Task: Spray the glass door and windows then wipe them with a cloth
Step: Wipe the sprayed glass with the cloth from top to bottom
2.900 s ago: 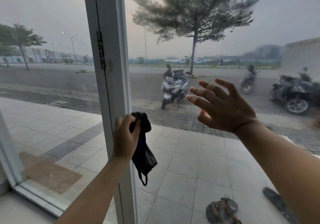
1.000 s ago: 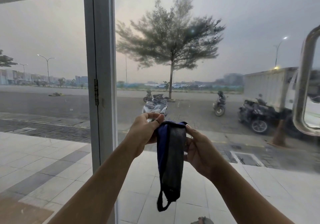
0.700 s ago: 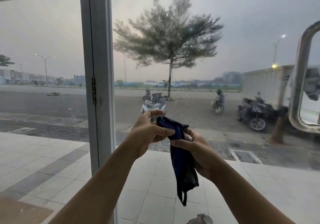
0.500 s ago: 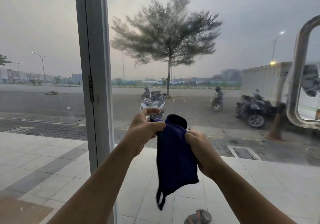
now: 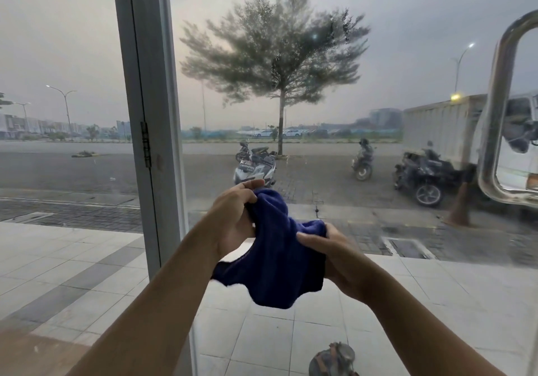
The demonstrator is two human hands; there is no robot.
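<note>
Head view: left hand [image 5: 233,224] and right hand [image 5: 337,259] grip one cloth [image 5: 279,268].

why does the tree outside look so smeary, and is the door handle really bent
Head view: the tree smears because the glass door carries haze and droplets; the pale spot looks like a reflection; the wide lens leans the white frame and probably bows the steel handle; the blue cloth, gripped by left hand and right hand, is soft; daylight is dim and flat.
</note>
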